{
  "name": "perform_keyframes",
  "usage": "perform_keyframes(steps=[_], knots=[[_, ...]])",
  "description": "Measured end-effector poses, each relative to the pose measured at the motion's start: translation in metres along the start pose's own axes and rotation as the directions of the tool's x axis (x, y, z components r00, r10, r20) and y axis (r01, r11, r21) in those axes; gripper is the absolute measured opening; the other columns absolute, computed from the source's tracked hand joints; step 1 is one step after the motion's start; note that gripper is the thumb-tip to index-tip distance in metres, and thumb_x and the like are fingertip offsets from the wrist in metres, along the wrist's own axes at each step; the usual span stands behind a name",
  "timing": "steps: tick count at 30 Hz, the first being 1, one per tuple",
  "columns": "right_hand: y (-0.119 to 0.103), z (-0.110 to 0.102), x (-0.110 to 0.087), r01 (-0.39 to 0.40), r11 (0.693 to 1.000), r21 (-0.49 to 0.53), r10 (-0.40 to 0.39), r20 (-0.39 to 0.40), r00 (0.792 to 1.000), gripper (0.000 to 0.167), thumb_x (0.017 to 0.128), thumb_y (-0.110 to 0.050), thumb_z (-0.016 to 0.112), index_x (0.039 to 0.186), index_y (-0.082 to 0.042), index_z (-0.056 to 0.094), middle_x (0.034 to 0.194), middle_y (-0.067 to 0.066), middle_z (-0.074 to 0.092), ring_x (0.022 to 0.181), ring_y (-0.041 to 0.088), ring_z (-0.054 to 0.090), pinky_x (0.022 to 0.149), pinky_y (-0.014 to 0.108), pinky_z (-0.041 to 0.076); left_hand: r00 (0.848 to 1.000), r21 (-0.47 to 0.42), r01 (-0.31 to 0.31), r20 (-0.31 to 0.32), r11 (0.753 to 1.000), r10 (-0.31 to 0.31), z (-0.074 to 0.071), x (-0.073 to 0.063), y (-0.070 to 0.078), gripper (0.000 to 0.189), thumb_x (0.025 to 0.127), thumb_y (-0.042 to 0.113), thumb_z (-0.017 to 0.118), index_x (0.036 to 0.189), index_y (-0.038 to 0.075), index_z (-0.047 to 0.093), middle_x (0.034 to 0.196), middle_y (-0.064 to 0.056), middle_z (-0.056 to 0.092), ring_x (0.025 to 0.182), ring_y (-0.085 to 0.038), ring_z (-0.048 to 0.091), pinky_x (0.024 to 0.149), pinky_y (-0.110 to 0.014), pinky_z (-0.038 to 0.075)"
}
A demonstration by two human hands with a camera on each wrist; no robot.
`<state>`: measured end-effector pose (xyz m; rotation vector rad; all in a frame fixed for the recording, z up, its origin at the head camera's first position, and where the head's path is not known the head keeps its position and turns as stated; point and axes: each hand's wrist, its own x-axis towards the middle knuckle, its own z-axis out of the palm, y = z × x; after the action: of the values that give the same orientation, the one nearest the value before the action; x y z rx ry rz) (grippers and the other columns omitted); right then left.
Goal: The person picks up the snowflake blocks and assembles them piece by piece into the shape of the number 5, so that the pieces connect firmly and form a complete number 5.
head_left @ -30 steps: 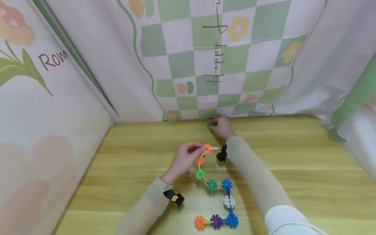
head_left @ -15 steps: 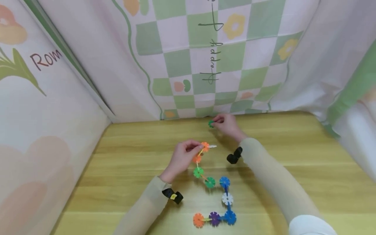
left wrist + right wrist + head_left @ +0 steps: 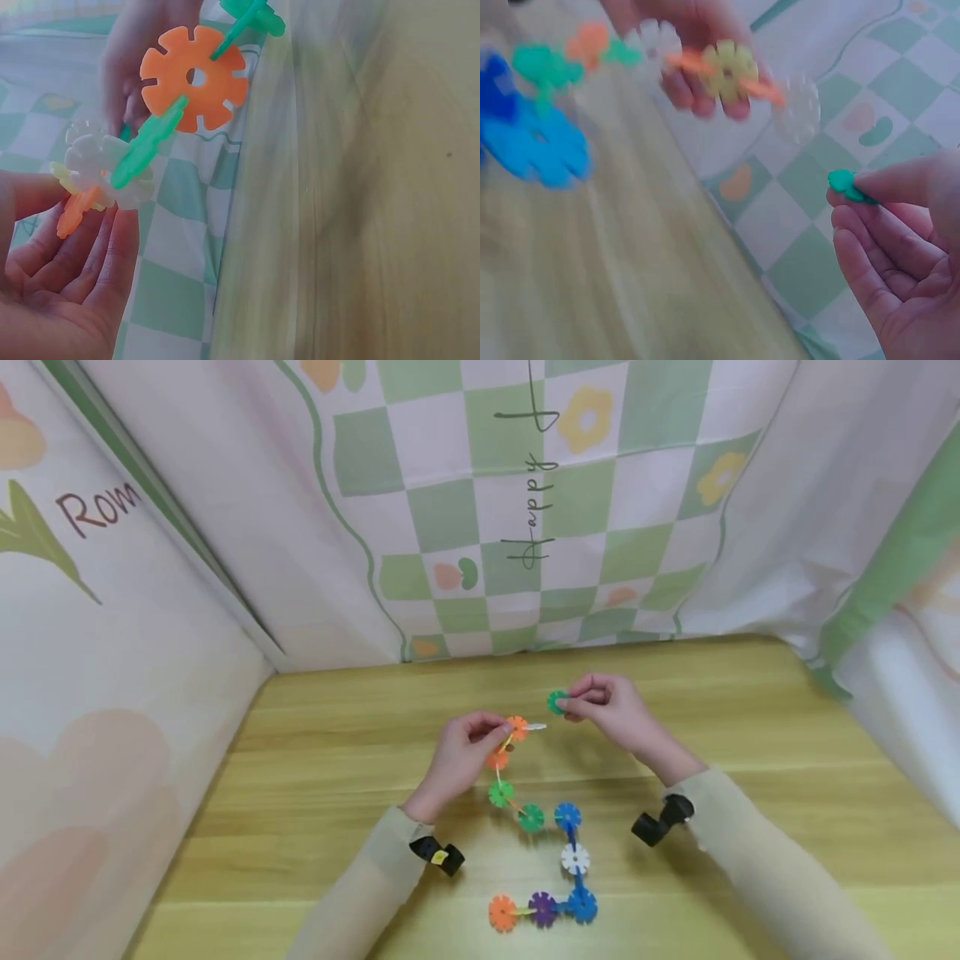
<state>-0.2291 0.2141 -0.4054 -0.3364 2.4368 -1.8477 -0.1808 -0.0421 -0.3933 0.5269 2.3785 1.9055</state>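
My left hand point(image 3: 459, 760) pinches the upper end of a chain of slotted plastic snowflake discs, close to an orange disc point(image 3: 517, 727). Beyond my fingertips a clear white disc point(image 3: 796, 112) forms the chain's free end. My right hand point(image 3: 621, 717) holds a single green snowflake disc point(image 3: 557, 702) between thumb and fingertips, a short gap to the right of that white disc. Lower down, the chain runs through a light green disc point(image 3: 501, 793), a green disc point(image 3: 531, 817), a blue disc point(image 3: 567, 816) and a white disc point(image 3: 575, 858), bending left to an orange end disc point(image 3: 502, 912).
A wooden tabletop point(image 3: 337, 760) lies under the work. Green-and-white checked cloth point(image 3: 510, 552) hangs along its back edge, and a printed white cloth panel point(image 3: 150, 693) stands at the left. Black camera straps point(image 3: 663, 820) sit on both wrists.
My right hand has come back from the table's rear edge, lifting the green disc toward the chain's white end. My left hand keeps its pinch on the chain nearly in place.
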Motion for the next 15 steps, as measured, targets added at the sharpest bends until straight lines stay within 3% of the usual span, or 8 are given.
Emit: perform_keyframes(steps=[3, 7, 10, 15], knots=[[0.0, 0.003, -0.014, -0.012, 0.999, 0.038, 0.011, 0.011, 1.0, 0.026, 0.096, -0.017, 0.074, 0.104, 0.005, 0.064, 0.094, 0.017, 0.074, 0.085, 0.029, 0.073, 0.084, 0.028, 0.057, 1.0, 0.001, -0.006, 0.002, 1.0, 0.006, -0.001, 0.0, -0.001, 0.015, 0.102, 0.008, 0.064, 0.108, -0.002, 0.072, 0.097, -0.012, 0.073, 0.081, -0.026, 0.067, 0.073, -0.041, 0.056], [0.001, 0.008, -0.023, -0.02, 0.996, 0.084, 0.019, 0.014, 1.0, 0.024, 0.096, -0.015, 0.074, 0.103, 0.006, 0.064, 0.093, 0.017, 0.075, 0.086, 0.033, 0.073, 0.085, 0.03, 0.057, 1.0, 0.003, -0.011, 0.006, 1.0, 0.011, 0.0, 0.007, -0.018, 0.015, 0.102, 0.009, 0.064, 0.109, -0.001, 0.073, 0.097, -0.011, 0.073, 0.081, -0.027, 0.068, 0.071, -0.04, 0.056], [-0.001, 0.012, -0.027, -0.002, 0.995, 0.1, 0.0, 0.015, 1.0, 0.022, 0.096, -0.012, 0.073, 0.101, 0.007, 0.063, 0.091, 0.015, 0.075, 0.082, 0.027, 0.073, 0.084, 0.03, 0.057, 1.0, -0.007, -0.016, 0.005, 1.0, 0.016, 0.0, 0.011, -0.032, 0.016, 0.102, 0.013, 0.065, 0.11, 0.002, 0.073, 0.099, -0.009, 0.073, 0.083, -0.027, 0.069, 0.071, -0.039, 0.056], [-0.002, 0.018, -0.033, 0.023, 0.992, 0.128, -0.026, 0.015, 1.0, 0.02, 0.097, -0.009, 0.071, 0.1, 0.009, 0.062, 0.09, 0.016, 0.075, 0.079, 0.02, 0.073, 0.081, 0.03, 0.058, 0.999, -0.014, -0.035, 0.005, 0.999, 0.035, -0.002, 0.009, -0.034, 0.017, 0.101, 0.02, 0.067, 0.109, 0.007, 0.074, 0.097, -0.004, 0.074, 0.082, -0.021, 0.069, 0.071, -0.034, 0.057]])
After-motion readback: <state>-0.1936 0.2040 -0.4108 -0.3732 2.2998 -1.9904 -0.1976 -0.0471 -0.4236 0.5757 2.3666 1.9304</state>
